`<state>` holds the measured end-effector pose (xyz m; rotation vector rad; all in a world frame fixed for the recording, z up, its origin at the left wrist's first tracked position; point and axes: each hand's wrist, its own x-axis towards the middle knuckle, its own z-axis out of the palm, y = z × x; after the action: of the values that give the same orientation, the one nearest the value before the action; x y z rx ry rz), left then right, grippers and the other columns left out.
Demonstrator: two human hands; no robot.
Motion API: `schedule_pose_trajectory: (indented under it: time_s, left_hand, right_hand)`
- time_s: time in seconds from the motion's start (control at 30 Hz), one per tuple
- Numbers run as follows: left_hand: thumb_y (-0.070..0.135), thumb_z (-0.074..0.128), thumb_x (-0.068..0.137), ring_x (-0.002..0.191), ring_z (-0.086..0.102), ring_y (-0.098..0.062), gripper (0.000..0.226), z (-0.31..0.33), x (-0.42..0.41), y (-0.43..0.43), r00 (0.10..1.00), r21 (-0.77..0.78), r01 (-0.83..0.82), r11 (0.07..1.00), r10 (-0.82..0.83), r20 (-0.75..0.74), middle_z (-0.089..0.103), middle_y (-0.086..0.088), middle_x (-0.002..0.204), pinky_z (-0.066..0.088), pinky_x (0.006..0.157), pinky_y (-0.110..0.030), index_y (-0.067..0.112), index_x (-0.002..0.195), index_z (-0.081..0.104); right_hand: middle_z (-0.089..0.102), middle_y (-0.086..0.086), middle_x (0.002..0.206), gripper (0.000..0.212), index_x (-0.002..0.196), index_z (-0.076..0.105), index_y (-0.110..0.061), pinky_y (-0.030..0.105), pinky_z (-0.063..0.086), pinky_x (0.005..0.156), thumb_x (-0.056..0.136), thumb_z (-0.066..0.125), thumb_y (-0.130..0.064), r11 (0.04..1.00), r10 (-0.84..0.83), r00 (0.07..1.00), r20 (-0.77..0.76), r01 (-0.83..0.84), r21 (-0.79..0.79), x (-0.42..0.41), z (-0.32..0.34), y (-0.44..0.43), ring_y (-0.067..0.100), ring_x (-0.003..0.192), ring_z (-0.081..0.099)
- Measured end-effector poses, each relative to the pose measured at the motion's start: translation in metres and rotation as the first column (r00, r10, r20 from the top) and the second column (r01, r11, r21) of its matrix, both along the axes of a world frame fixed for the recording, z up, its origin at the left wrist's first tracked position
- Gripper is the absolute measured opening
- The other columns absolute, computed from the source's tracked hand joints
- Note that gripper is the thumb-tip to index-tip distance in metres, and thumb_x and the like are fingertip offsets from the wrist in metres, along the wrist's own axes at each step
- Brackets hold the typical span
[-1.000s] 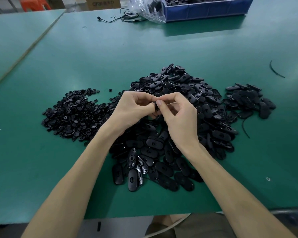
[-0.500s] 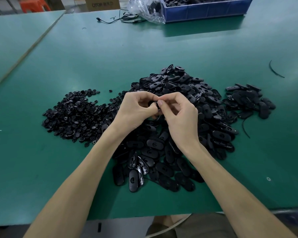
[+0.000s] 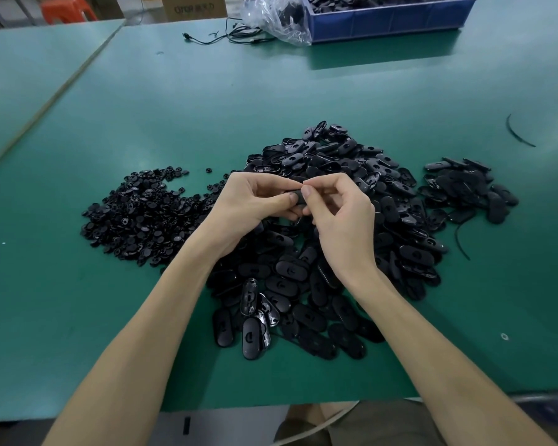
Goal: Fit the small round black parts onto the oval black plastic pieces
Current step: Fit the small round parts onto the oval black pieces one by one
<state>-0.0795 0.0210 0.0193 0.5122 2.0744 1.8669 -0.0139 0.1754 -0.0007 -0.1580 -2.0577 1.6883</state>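
Left hand [image 3: 252,204] and right hand [image 3: 339,214], fingers curled, together pinch one oval piece [image 3: 298,197] above the heap of oval pieces [image 3: 400,220] mid-bench [image 3: 271,91]. The round parts [image 3: 142,217] lie heaped toward the left edge. Whether one is in the grip cannot be told.

green table [image 3: 271,91] | oval pieces heap [image 3: 400,226] | round parts heap [image 3: 136,220] | blue bin [image 3: 387,17]
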Motion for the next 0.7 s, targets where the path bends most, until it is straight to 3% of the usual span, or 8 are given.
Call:
schedule_pose_trajectory:
  time_s: [0.27,0.43,0.57,0.7]
  left_hand:
    - [0.0,0.072,0.093,0.086,0.076,-0.031,0.018,-0.004,-0.001,0.002,0.999,-0.011,-0.029,1.0,0.028,-0.025,0.079,-0.016,0.095,0.062,0.082,-0.032,0.001,0.111,0.077]
    - [-0.001,0.067,0.096,0.071,0.064,-0.017,0.017,0.003,-0.001,0.012,0.983,-0.054,-0.139,0.989,0.132,-0.126,0.076,-0.019,0.091,0.052,0.065,-0.027,0.005,0.107,0.078]
    - [0.003,0.073,0.092,0.054,0.059,-0.009,0.015,0.029,-0.01,0.034,0.971,-0.046,-0.173,0.984,0.163,-0.175,0.075,-0.008,0.076,0.054,0.06,-0.023,0.006,0.106,0.078]
    - [-0.003,0.075,0.089,0.065,0.071,-0.017,0.014,0.056,-0.022,0.081,0.985,-0.001,-0.128,0.992,0.127,-0.116,0.075,-0.018,0.08,0.062,0.066,-0.029,-0.003,0.102,0.074]
  right_hand:
    - [0.075,-0.004,0.084,0.004,0.102,0.071,-0.015,0.018,0.054,0.066,0.1,0.069,-0.012,1.0,0.0,1.0,0.005,0.0,-0.004,-0.001,-0.001,0.0,0.009,0.076,0.072]
    - [0.074,-0.005,0.101,0.019,0.119,0.066,-0.018,0.028,0.06,0.082,0.101,0.066,-0.012,1.0,0.008,0.998,0.054,-0.009,0.012,-0.004,-0.003,0.0,0.009,0.09,0.073]
    - [0.072,-0.008,0.099,0.033,0.123,0.06,-0.023,0.014,0.053,0.077,0.098,0.069,-0.004,0.998,0.059,0.996,0.072,-0.061,0.03,-0.004,-0.005,-0.002,0.004,0.087,0.068]
    - [0.07,-0.008,0.093,0.028,0.12,0.061,-0.02,0.011,0.05,0.074,0.097,0.068,-0.005,0.997,0.056,0.994,0.089,-0.06,0.039,-0.006,-0.005,0.0,0.005,0.082,0.065]
